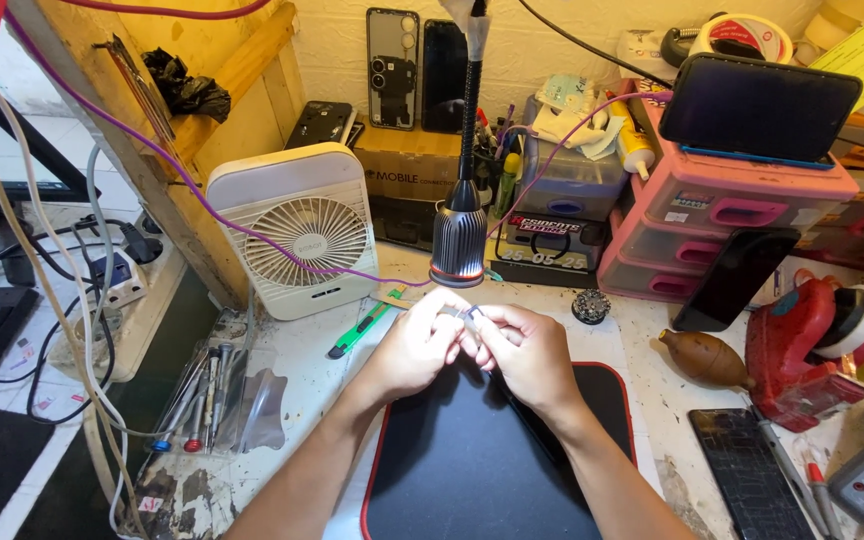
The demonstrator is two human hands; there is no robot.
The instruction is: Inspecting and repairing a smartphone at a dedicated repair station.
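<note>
My left hand (pixel 414 347) and my right hand (pixel 527 352) meet above a black work mat with a red rim (pixel 377 470), right under a gooseneck lamp head (pixel 459 243). Together their fingertips pinch a small grey part (pixel 466 316); its exact kind is too small to tell. Both forearms reach in from the bottom edge. A dark flat phone-like slab (pixel 542 435) lies on the mat, partly hidden under my right wrist.
A white desk fan (pixel 300 232) stands at left, with a green utility knife (pixel 362 330) before it. Screwdrivers (pixel 199 395) lie at lower left. Pink drawers (pixel 722 215), a brown rubber blower (pixel 704 359), a red tool (pixel 802 350) and a cracked phone (pixel 747 470) crowd the right.
</note>
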